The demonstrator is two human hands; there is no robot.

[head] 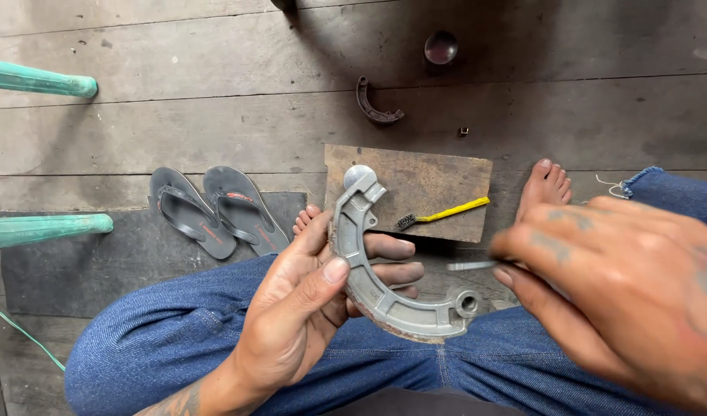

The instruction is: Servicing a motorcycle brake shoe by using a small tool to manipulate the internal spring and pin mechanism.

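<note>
Grey cast-metal brake shoe (384, 296), crescent-shaped, held by left hand (307, 308) above the lap. Grip: thumb pressed on the inner rim approx mid-arc, fingers (392, 248) curled behind the web, i.e. hand clamped on the part. Shoe stands roughly upright; round pad end at top, pivot eye w/ hole at lower right. Rust-brown lining edge shows along the outer curve at the bottom.

Right hand (631, 293): blurred, close to lens, just right of the pivot eye. Fingers bunched, pinching a thin grey metal tool (470, 266); tip points left toward the shoe, not touching it as far as visible. Kind of tool: cannot tell.

Below the hands: blue denim jeans (161, 331), legs crossed, bare toes (550, 176) on the floor at right, more toes peeking behind the shoe.

Surroundings:
- Brown board (438, 181) flat on the floor, beyond the shoe.
- Yellow-handled brush (446, 212) lying on the board's near edge, bristle head to the left.
- 2nd brake shoe (373, 104), dark, on the floor farther off.
- Dark round dome-shaped obj. (440, 47) near top, kind unclear.
- Pair of grey flip-flops (215, 209) w/ red marks, left of the board, partly on a dark mat (76, 270).
- Two teal legs (38, 78) at left edge.
- Weathered wood-plank floor (176, 115) throughout.
</note>
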